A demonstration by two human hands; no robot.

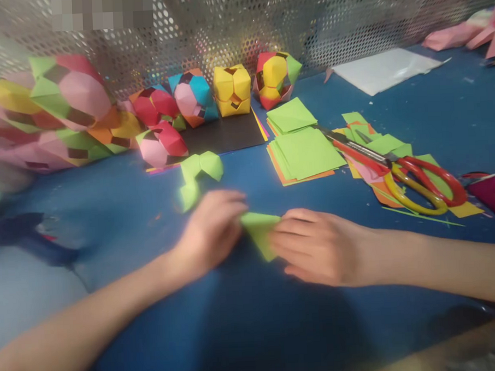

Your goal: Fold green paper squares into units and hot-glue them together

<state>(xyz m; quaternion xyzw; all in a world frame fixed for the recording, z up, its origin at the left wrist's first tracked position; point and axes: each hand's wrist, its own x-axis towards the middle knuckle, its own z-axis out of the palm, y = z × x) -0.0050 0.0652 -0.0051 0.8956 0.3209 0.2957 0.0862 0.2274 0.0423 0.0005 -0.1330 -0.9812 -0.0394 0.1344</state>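
Observation:
Between my two hands is a green paper, folded to a triangle with its point toward me. My left hand pinches its left corner. The curled fingers of my right hand grip its right side and cover part of it. Just beyond my left hand lie folded green pieces, slightly blurred. A stack of square green sheets, with orange ones beneath, sits beyond my right hand.
Scissors with red and yellow handles rest on paper scraps at right. Folded paper balls line the back left, before a perforated metal panel. A blue glue gun is at left, a white sheet back right.

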